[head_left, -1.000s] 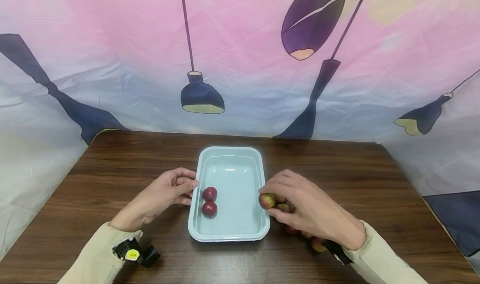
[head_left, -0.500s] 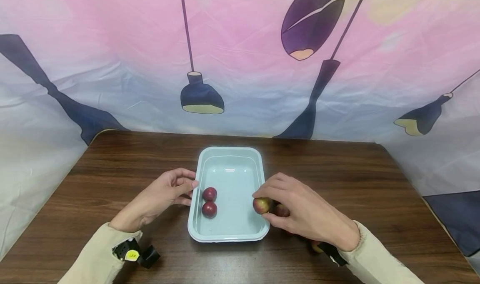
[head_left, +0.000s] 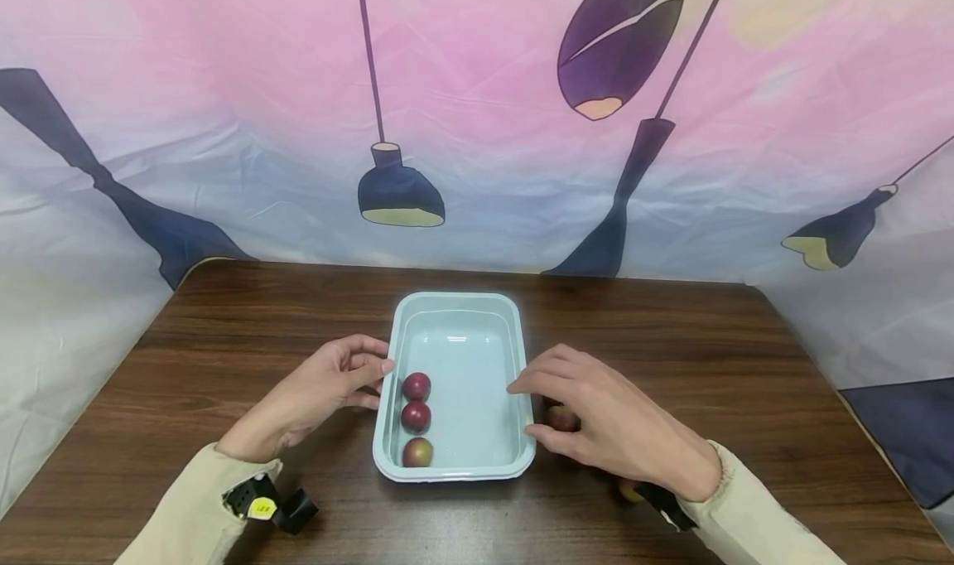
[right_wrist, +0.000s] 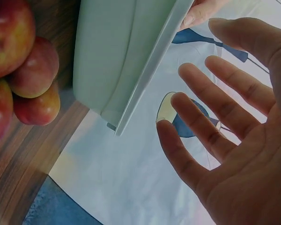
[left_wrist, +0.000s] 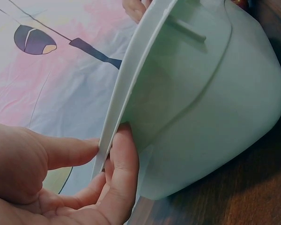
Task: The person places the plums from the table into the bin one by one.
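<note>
A pale blue-green plastic tray (head_left: pixel 477 358) stands on the table in the head view. Along its left side lie two dark red plums (head_left: pixel 416 386) and, nearest the front, a yellowish-red plum (head_left: pixel 417 452). My left hand (head_left: pixel 316 395) pinches the tray's left rim, thumb on top and fingers beneath, as the left wrist view of the rim (left_wrist: pixel 133 77) shows. My right hand (head_left: pixel 611 412) hovers at the right rim with fingers spread and nothing in them. Beside the tray, partly hidden under that hand, are several more plums (right_wrist: pixel 35 68).
The dark wood table (head_left: pixel 298 300) reaches back to a hanging cloth (head_left: pixel 298 134) printed with lamps. A black device (head_left: pixel 257 499) is strapped at the left wrist. Another plum (head_left: pixel 629 490) shows below the right wrist.
My right hand carried a yellowish-red plum over the right rim and let it go; it now lies at the tray's front left. The left hand has stayed at the rim.
</note>
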A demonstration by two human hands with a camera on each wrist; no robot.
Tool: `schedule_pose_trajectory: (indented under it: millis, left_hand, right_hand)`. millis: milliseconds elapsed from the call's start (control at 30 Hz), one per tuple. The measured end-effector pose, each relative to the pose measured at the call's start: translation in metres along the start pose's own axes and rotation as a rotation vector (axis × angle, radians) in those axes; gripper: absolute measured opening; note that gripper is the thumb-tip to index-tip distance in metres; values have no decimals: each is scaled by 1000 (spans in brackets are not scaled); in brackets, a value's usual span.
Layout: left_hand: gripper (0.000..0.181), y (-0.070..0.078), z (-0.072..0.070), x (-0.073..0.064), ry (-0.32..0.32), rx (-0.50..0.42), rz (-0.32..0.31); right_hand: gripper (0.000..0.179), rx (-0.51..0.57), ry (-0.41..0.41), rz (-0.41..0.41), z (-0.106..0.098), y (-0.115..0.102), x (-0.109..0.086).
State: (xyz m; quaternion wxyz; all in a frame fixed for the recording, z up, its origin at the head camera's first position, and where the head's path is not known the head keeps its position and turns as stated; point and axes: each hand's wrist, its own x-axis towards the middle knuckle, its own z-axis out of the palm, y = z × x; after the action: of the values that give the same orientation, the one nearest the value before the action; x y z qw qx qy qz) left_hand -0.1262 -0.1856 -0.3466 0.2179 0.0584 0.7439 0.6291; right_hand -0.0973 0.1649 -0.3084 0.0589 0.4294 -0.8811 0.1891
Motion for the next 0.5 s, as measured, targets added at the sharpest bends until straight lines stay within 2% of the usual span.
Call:
schedule_pose_trajectory:
  millis: [500]
  left_hand:
    - [46,0,0,0,0,10,5]
  right_hand:
    - [38,-29,34,46,-5,7,-19]
